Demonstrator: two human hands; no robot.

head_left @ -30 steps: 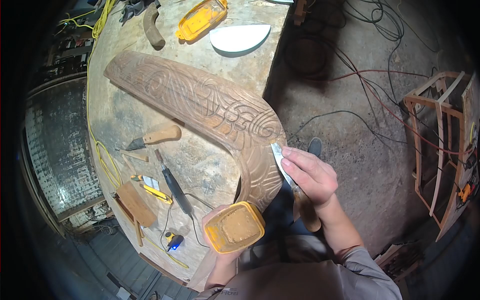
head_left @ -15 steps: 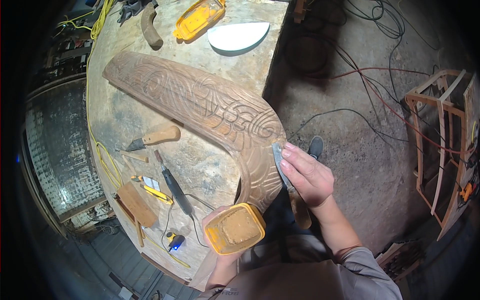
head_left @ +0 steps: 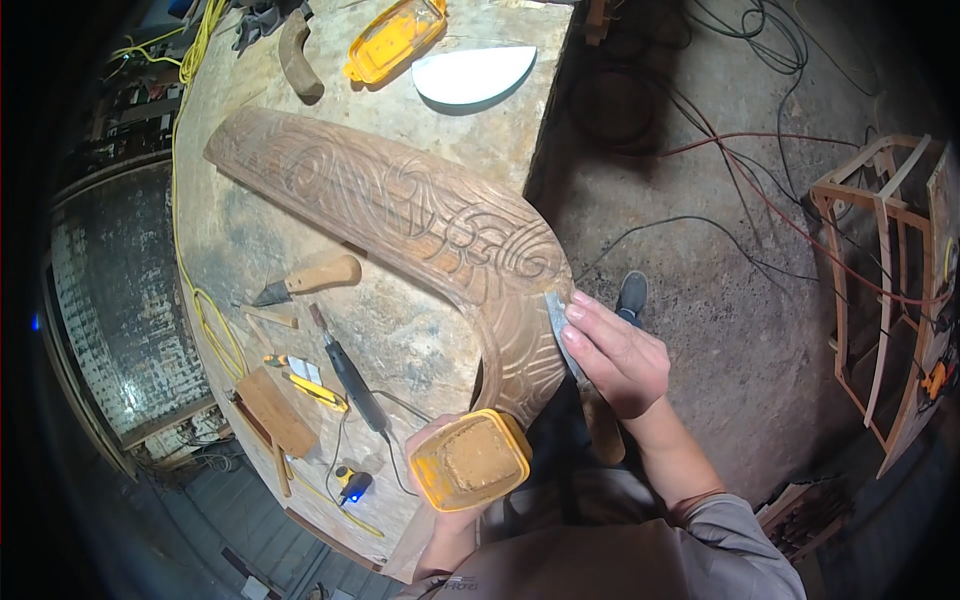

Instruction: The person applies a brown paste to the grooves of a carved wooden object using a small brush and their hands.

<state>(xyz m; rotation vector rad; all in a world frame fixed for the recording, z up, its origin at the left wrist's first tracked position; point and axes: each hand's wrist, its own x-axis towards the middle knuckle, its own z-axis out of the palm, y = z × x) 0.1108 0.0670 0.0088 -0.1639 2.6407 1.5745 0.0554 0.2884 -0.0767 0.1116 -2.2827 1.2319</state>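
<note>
My left hand (head_left: 437, 437) is wrapped round a yellow square tub (head_left: 428, 485) that holds tan filler paste (head_left: 480, 455). In my right hand (head_left: 618, 355) is a putty knife (head_left: 562, 335) with a grey metal blade and a dark wooden handle. My fingers press on its blade, whose tip touches the right edge of a carved wooden piece (head_left: 400, 205). The bent brown piece lies across the table, with swirling relief over its surface. Its lower arm reaches down to just behind the tub.
On the worktable (head_left: 400, 330) lie a wooden-handled scraper (head_left: 310, 280), a black corded tool (head_left: 352, 380), a yellow cutter (head_left: 315, 390) and a wooden block (head_left: 275, 412). Farther back are a yellow lid (head_left: 395, 40) and a white half-round piece (head_left: 472, 75). Cables (head_left: 720, 150) cross the floor beside a wooden frame (head_left: 885, 280).
The putty knife and my right hand have shifted very slightly along the carved edge. The tub stays in my left hand, almost in the same place.
</note>
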